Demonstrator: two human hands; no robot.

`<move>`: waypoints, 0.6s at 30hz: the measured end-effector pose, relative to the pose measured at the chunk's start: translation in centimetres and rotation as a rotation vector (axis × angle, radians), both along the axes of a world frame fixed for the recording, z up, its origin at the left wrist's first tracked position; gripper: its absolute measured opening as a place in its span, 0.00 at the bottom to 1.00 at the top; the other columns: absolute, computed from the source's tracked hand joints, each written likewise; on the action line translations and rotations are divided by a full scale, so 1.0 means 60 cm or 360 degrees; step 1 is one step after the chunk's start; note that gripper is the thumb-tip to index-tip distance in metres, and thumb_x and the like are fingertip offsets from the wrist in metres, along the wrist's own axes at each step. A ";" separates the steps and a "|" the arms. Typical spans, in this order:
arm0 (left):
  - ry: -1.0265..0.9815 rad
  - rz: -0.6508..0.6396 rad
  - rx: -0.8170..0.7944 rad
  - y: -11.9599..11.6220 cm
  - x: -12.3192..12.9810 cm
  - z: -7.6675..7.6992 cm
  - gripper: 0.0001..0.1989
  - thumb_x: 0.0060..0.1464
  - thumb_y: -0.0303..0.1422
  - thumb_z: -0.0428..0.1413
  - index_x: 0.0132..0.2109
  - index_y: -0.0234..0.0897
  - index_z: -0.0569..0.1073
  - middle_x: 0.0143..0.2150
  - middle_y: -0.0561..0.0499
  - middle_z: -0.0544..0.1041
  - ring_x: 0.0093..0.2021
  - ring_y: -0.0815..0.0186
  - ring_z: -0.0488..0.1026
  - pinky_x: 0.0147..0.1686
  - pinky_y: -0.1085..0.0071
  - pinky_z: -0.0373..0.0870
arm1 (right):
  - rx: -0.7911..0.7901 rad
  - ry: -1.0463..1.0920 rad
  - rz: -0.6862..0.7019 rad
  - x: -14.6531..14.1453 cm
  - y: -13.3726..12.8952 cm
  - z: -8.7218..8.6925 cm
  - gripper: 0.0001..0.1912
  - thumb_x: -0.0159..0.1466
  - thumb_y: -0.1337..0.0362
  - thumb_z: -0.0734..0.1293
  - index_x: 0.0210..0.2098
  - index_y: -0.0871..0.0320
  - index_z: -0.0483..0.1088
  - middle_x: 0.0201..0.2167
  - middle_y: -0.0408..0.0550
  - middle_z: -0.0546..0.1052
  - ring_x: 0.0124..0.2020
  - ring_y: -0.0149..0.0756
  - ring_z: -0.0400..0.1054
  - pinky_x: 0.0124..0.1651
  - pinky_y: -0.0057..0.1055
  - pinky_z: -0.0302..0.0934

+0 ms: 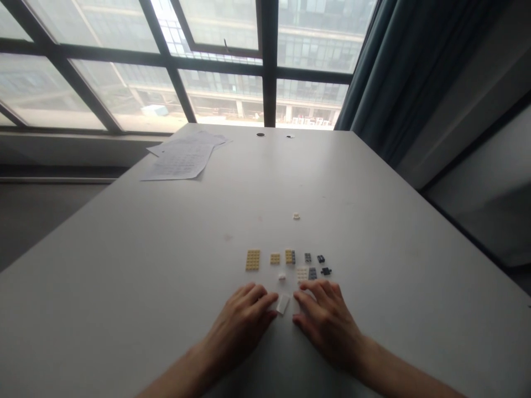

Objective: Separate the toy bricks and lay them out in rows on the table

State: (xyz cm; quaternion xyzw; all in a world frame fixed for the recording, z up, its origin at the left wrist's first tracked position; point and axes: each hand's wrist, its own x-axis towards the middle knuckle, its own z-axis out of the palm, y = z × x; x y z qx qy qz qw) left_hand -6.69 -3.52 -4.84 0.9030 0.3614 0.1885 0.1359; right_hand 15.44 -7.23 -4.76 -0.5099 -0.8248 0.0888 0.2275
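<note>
A small white, pale piece (pixel 282 304) lies between my two hands near the front of the table. My left hand (pixel 249 310) is beside its left edge, thumb and index finger close to it; whether they grip it is too small to tell. On the right, my right hand (pixel 323 312) rests with its thumb and fingers apart, holding nothing that shows. Beyond them sit a tan plate (pixel 253 260), a smaller tan plate (pixel 275 258), a tan and grey piece (pixel 289 256), a white plate (pixel 302 274), a grey piece (pixel 312 273) and a tiny white piece (pixel 282 277).
Small dark pieces (pixel 326 271) lie beyond my right hand, with a grey piece (pixel 307 257) near them. A small cream piece (pixel 296 216) sits farther back on the white table (pixel 166 265). Paper sheets (pixel 182 157) lie at the back left.
</note>
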 end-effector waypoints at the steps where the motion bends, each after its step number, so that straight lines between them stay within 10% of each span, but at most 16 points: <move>1: 0.0004 -0.0018 -0.0002 0.001 -0.001 -0.001 0.09 0.62 0.30 0.49 0.47 0.40 0.70 0.35 0.49 0.71 0.36 0.63 0.68 0.38 0.66 0.68 | -0.0012 0.0000 -0.0011 0.001 -0.001 -0.001 0.13 0.62 0.63 0.66 0.47 0.54 0.67 0.48 0.51 0.71 0.49 0.45 0.61 0.51 0.42 0.52; 18: -0.0003 0.0068 0.0038 0.005 0.035 -0.009 0.03 0.59 0.32 0.53 0.38 0.40 0.72 0.32 0.51 0.72 0.33 0.64 0.69 0.36 0.67 0.66 | -0.0044 0.0017 -0.0109 -0.003 0.010 0.005 0.11 0.62 0.64 0.67 0.45 0.54 0.69 0.46 0.48 0.72 0.48 0.42 0.62 0.51 0.41 0.52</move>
